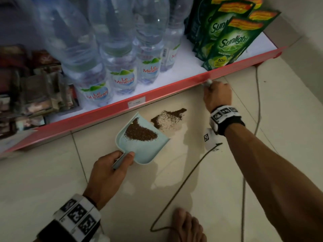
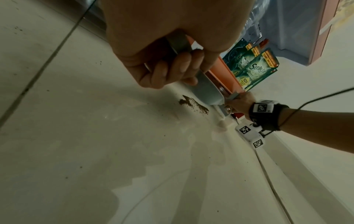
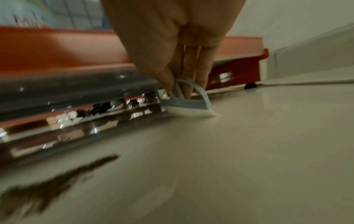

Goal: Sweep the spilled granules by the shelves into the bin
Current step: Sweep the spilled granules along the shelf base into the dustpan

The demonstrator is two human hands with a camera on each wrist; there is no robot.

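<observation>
A pale green dustpan (image 1: 145,147) lies on the tiled floor below the red shelf edge, with a heap of brown granules (image 1: 140,132) in it. My left hand (image 1: 111,170) grips its handle (image 2: 179,42) from behind. More brown granules (image 1: 168,117) lie spilled on the floor just right of the pan's mouth. My right hand (image 1: 216,95) holds a small pale blue brush (image 3: 184,101) with white bristles, set on the floor close to the shelf base, right of the spill.
The red-edged bottom shelf (image 1: 122,107) carries water bottles (image 1: 120,70) and green Sunlight pouches (image 1: 227,42). A thin cable (image 1: 185,180) trails over the floor tiles. A bare foot (image 1: 187,226) is at the bottom. No bin is in view.
</observation>
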